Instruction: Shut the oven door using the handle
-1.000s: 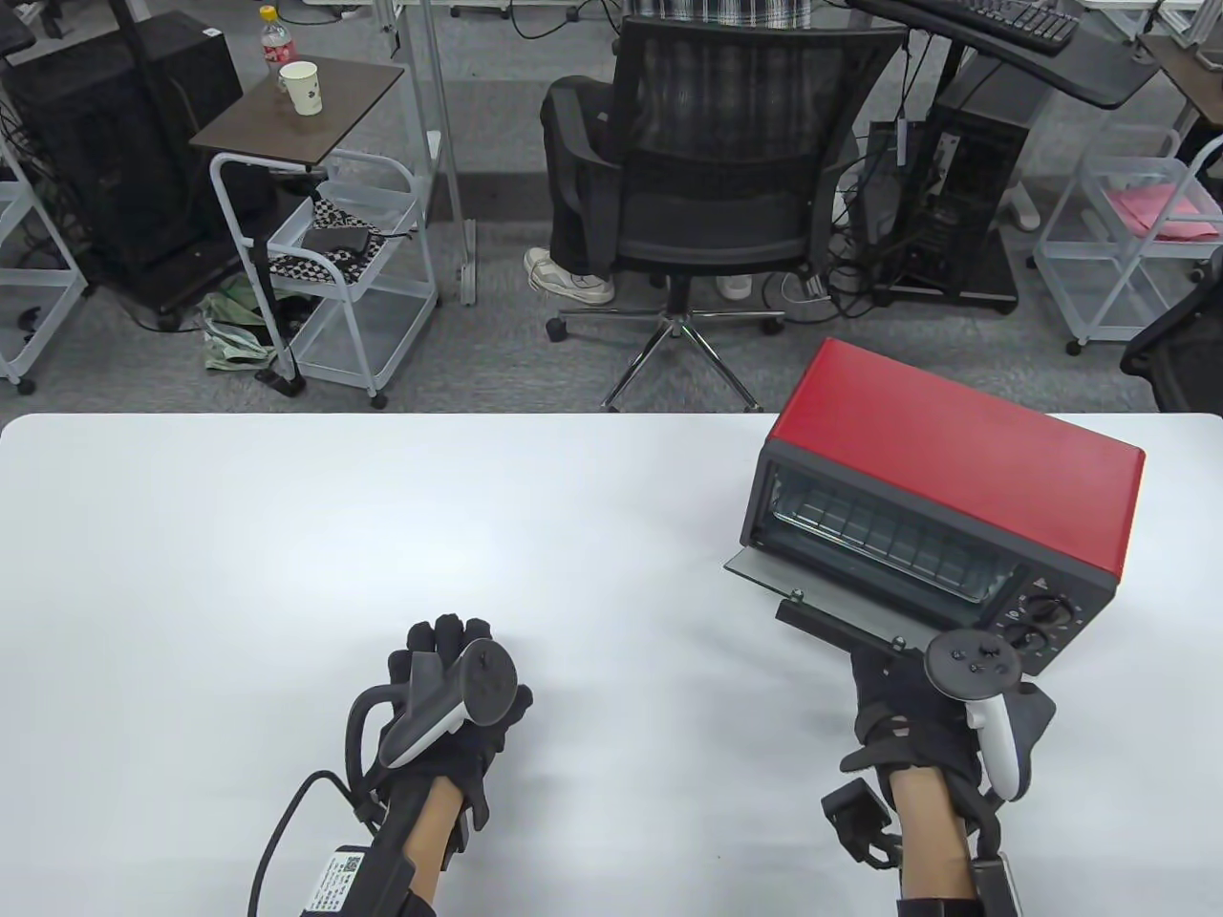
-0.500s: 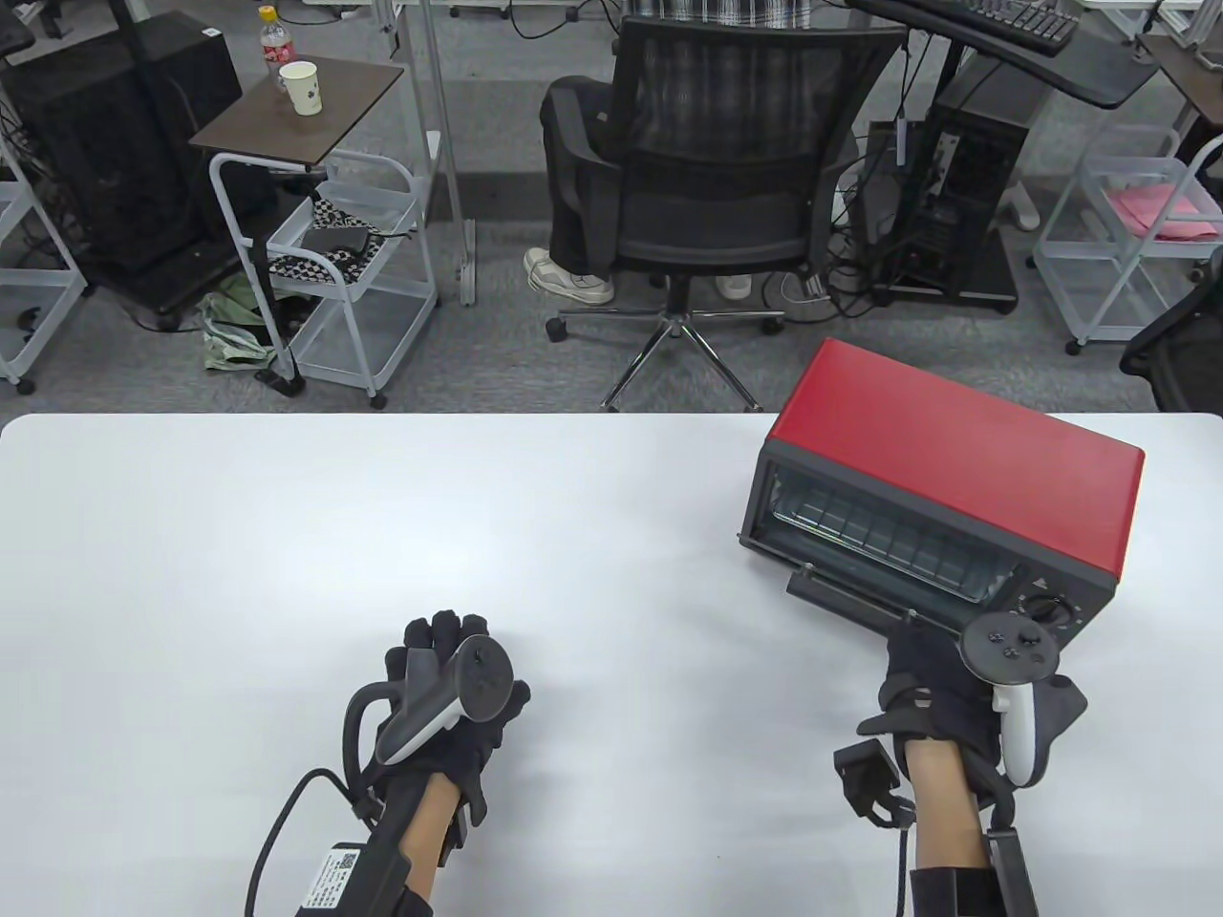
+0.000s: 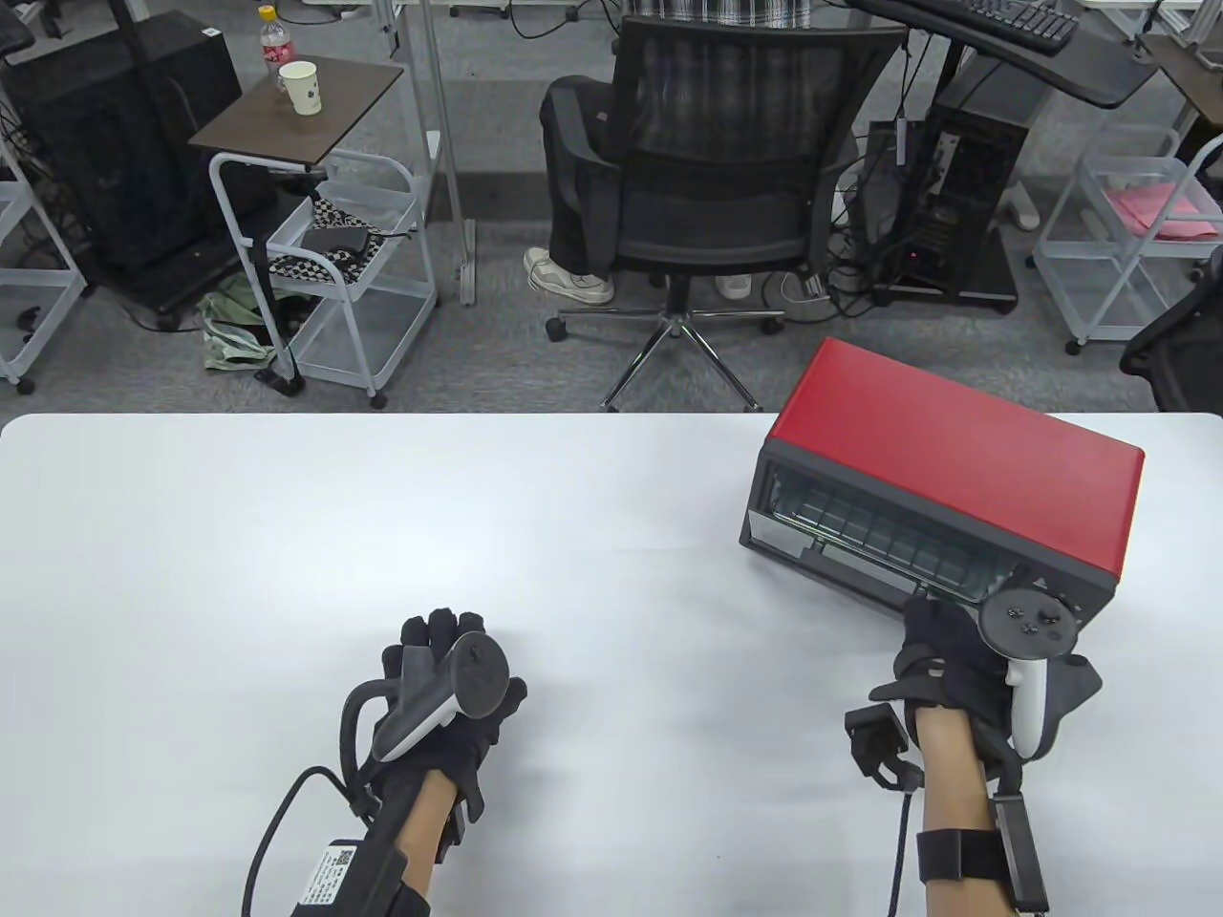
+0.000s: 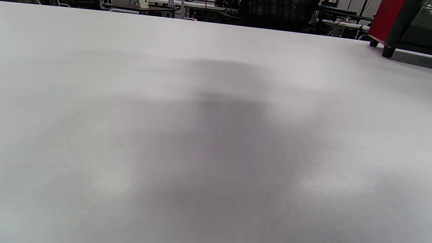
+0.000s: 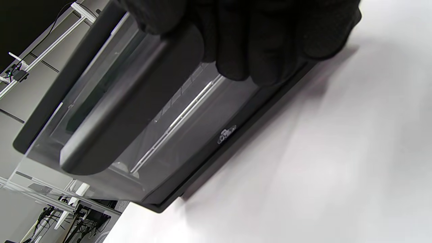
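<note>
A red toaster oven [image 3: 955,458] stands at the table's right; its corner shows in the left wrist view [image 4: 384,20]. Its glass door [image 5: 189,135] is tilted up, almost against the front. My right hand [image 3: 932,611] is at the oven's front right and grips the right end of the dark bar handle [image 5: 128,111], with the gloved fingers [image 5: 256,44] wrapped over it. My left hand [image 3: 444,659] rests on the table at the lower left, far from the oven, and holds nothing. Its fingers do not show in the left wrist view.
The white table [image 3: 382,525] stretches left of the oven. The oven's knobs are hidden behind the right hand's tracker [image 3: 1027,621]. Beyond the far edge stand an office chair [image 3: 717,191], a cart [image 3: 334,267] and a side table with a cup [image 3: 304,88].
The oven door has swung up from lying flat open to nearly closed. My right hand rose and moved toward the oven with the handle. My left hand barely moved.
</note>
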The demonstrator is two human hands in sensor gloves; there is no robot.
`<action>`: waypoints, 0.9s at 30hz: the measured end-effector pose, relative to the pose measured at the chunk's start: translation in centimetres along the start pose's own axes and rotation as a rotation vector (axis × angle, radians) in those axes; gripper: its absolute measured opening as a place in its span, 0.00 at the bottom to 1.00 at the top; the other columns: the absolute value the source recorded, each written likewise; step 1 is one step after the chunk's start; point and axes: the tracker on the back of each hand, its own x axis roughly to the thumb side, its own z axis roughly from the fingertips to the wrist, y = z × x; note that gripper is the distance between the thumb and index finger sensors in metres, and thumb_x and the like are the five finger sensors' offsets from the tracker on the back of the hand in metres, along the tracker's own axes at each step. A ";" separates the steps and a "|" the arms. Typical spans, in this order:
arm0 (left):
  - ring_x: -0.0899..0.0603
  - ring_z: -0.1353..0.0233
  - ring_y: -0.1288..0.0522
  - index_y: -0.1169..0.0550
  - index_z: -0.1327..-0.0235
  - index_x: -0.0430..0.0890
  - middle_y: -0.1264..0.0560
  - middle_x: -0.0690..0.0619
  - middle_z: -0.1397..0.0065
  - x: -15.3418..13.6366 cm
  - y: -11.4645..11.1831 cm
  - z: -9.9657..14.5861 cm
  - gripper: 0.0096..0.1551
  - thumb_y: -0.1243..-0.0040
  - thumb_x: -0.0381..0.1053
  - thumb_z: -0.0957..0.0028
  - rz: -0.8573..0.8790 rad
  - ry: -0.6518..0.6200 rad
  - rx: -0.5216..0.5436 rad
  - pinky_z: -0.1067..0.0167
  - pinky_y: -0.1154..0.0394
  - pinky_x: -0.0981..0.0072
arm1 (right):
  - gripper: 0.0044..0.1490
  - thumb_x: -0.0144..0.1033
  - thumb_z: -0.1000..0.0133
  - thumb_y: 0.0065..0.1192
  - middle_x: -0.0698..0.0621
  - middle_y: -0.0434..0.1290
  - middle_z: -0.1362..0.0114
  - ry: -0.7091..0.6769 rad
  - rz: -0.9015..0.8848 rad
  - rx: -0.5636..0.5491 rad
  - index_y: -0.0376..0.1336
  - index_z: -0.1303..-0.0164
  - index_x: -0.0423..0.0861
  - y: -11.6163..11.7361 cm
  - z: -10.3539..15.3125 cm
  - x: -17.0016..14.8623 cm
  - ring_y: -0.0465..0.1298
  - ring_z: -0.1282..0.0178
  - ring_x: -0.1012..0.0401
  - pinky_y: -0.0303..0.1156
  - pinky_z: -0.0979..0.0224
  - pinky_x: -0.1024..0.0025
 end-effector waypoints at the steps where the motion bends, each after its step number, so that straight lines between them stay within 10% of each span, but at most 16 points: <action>1: 0.25 0.18 0.59 0.56 0.18 0.43 0.58 0.32 0.15 -0.1 0.0 0.0 0.50 0.56 0.68 0.40 0.002 0.002 0.000 0.31 0.59 0.35 | 0.31 0.46 0.41 0.52 0.41 0.73 0.28 0.001 -0.006 -0.009 0.60 0.32 0.42 -0.1 -0.3 0.2 0.76 0.34 0.48 0.72 0.32 0.50; 27: 0.25 0.19 0.59 0.56 0.17 0.43 0.58 0.32 0.15 -0.8 0.2 -0.3 0.50 0.56 0.68 0.40 0.028 0.016 0.003 0.31 0.59 0.36 | 0.34 0.48 0.41 0.48 0.43 0.70 0.23 0.011 -0.053 -0.098 0.55 0.26 0.46 -0.2 -2.9 1.3 0.74 0.31 0.50 0.70 0.29 0.52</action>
